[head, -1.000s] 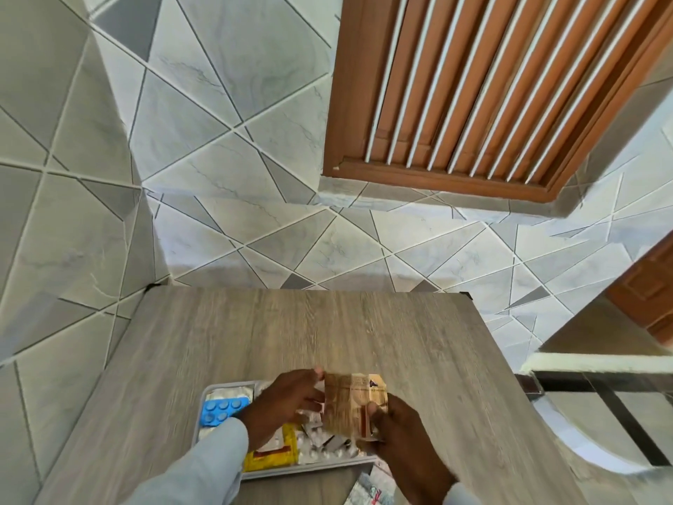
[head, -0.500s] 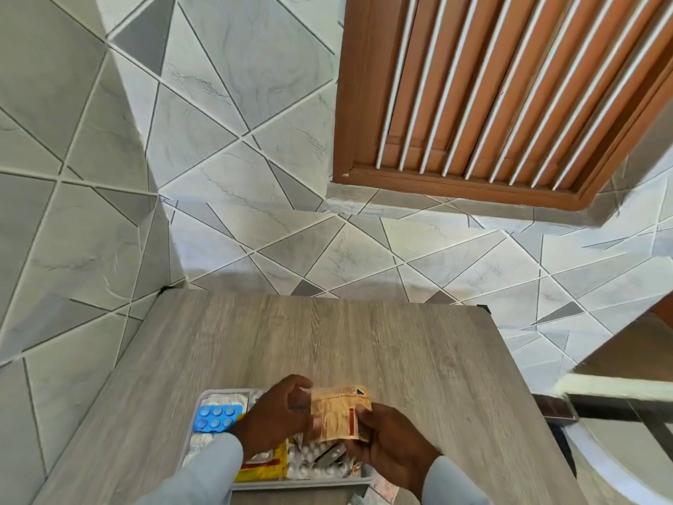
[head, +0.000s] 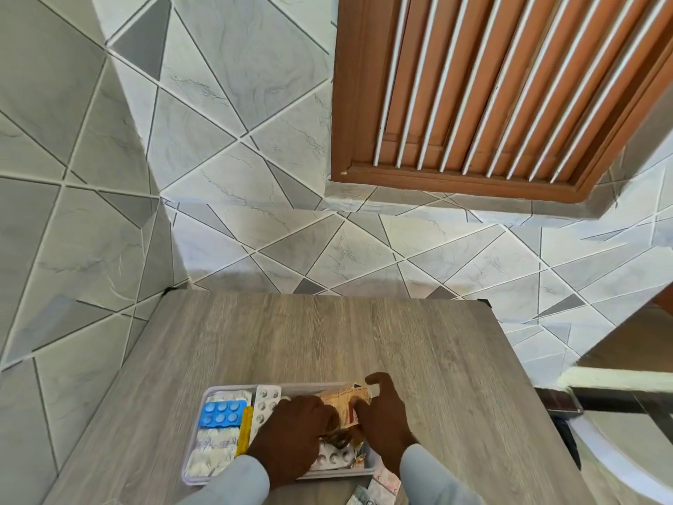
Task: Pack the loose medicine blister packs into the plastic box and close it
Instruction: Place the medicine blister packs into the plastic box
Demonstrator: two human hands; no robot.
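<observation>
A clear plastic box lies open near the front edge of the wooden table. Inside are a blue blister pack, white blister packs, a yellow pack standing on edge and silver packs. Both hands press an orange-brown blister pack down into the box's right half. My left hand lies flat over the contents with its fingertips on the pack. My right hand pinches the pack's right edge. Loose packs lie on the table just in front of the box.
The table stands in a corner of grey tiled walls. A brown louvred shutter hangs above the far wall. To the right of the table are a white ledge and a dark metal frame.
The orange-brown pack was held up above the box in both hands; it has now been lowered into the box's right half. The camera has tilted, showing more of the box.
</observation>
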